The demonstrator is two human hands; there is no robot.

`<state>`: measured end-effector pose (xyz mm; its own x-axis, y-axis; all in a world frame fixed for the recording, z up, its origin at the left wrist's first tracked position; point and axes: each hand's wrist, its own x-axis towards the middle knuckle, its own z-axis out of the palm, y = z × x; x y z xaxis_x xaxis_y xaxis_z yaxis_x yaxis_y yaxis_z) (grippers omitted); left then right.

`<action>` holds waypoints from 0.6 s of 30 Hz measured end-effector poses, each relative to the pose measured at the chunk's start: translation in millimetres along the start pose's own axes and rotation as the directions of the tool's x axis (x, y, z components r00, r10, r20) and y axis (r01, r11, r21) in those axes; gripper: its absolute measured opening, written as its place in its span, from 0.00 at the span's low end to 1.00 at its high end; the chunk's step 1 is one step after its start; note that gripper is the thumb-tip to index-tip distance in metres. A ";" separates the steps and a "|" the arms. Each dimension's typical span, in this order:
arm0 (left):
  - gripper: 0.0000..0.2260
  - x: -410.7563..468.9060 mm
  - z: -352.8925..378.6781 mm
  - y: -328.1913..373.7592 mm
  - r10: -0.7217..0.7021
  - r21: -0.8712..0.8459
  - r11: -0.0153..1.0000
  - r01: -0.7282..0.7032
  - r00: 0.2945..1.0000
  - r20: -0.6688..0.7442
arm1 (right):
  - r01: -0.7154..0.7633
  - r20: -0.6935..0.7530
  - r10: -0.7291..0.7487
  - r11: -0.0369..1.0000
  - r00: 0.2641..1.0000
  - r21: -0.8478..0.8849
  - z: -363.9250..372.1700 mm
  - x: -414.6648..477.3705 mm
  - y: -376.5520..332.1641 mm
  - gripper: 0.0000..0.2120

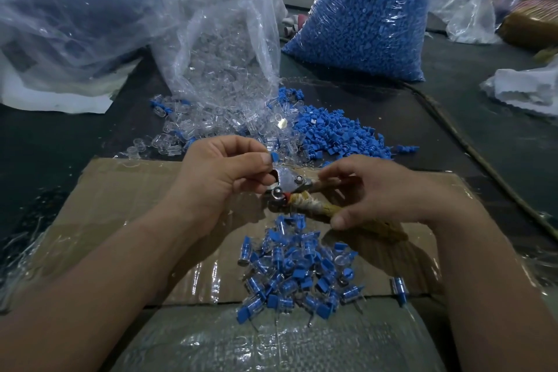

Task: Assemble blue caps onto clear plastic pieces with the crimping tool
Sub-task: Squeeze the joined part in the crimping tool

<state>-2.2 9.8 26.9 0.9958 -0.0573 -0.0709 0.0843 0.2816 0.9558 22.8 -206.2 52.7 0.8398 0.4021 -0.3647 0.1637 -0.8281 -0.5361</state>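
Note:
My left hand [220, 175] pinches a blue cap [274, 157] between thumb and fingers, right at the metal jaws of the crimping tool [287, 187]. My right hand [374, 190] grips the tool's cloth-wrapped handles [314, 208]. Whether a clear piece sits under the cap is hidden by my fingers. Below the tool lies a heap of assembled pieces [302, 272] on the taped cardboard [120, 196]. Loose blue caps [338, 133] and loose clear plastic pieces [181, 130] lie just beyond my hands.
An open bag of clear pieces [223, 48] stands behind the loose parts. A full bag of blue caps [368, 18] stands at the back right. Another large plastic bag [66, 9] fills the back left. A cord [471, 142] runs along the dark table at right.

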 end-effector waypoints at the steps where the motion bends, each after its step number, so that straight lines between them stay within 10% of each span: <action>1: 0.07 0.1 0.0 0.0 0.003 -0.002 1.000 -0.003 1.000 -0.001 | 0.010 0.018 -0.009 0.997 1.000 -0.073 2.0 1.7 0.3 0.39; 18: 0.06 5.6 -5.5 -5.9 0.026 -0.069 0.997 -0.028 0.999 -0.042 | -0.024 -0.274 -0.120 0.883 0.954 -0.470 19.6 12.9 -11.2 0.07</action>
<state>3.0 13.1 19.3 0.9982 -0.0097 -0.0585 0.0582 0.3488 0.9354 21.6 -184.0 39.1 0.9236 0.3760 -0.0745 0.3675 -0.9239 -0.1070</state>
